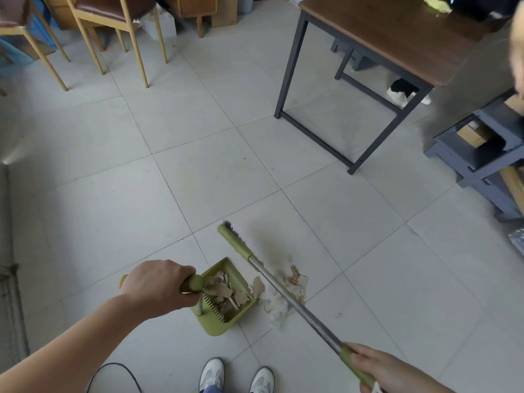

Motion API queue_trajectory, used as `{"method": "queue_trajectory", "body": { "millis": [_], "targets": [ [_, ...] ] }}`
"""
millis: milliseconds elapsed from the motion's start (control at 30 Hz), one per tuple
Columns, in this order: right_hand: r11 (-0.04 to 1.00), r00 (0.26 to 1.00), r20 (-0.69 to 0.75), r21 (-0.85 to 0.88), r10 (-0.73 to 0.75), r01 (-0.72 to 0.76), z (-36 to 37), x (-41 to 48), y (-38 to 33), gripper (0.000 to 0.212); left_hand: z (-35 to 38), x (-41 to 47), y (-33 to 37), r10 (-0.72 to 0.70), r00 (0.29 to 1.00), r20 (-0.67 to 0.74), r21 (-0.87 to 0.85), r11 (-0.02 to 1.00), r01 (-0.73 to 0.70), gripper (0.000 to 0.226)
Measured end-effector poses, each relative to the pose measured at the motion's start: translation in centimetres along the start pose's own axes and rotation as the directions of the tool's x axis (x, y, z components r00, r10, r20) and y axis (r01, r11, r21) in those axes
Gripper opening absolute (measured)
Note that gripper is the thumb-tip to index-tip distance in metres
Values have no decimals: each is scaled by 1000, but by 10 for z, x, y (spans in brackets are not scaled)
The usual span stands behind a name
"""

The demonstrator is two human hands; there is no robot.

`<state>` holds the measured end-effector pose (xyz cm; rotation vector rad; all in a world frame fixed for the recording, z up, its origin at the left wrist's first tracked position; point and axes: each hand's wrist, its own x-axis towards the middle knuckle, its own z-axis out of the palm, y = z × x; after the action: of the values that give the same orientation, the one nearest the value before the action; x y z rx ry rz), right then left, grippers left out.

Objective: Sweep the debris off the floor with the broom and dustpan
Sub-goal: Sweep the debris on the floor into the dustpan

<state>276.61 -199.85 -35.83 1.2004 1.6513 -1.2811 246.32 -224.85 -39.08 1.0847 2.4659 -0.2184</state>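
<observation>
**Mid-sweep, pan partly filled**

Your left hand point(158, 285) is wrapped round the dustpan point(212, 328) handle, lower centre. Your right hand point(380, 370) grips the broom point(300, 306), lower right. Scraps point(296, 277) lie just right of the pan's mouth. Likely next: set the bristles beyond them and draw left.

Your left grip point(158, 285) is curled knuckles-up round the dustpan handle point(194, 282), with your bare forearm reaching in from the lower left. Your right grip point(381, 370) wraps the near end of the broom handle point(300, 306), and that arm enters from the lower right.
</observation>
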Motion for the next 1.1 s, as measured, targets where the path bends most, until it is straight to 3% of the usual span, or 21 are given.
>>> {"method": "queue_trajectory", "body": {
  "millis": [133,300,533,700,1100],
  "targets": [
    [970,991,-59,217,123,-108,-26,5,17,17,-10,14,23,32,999,-5,11,999,-32,37],
    [935,954,-162,292,253,-199,-49,46,35,27,-17,24,46,101,995,8,66,993,-102,36],
    [779,874,-78,496,479,-383,-32,83,29,18,-16,36,62,153,988,9,79,985,-153,34],
    [743,892,53,533,448,-405,6,73,14,18,-11,41,70,181,983,6,74,981,-181,33],
    [839,951,211,455,225,-299,28,18,24,17,-3,38,74,195,981,-17,83,978,-193,34]
  ]
}}
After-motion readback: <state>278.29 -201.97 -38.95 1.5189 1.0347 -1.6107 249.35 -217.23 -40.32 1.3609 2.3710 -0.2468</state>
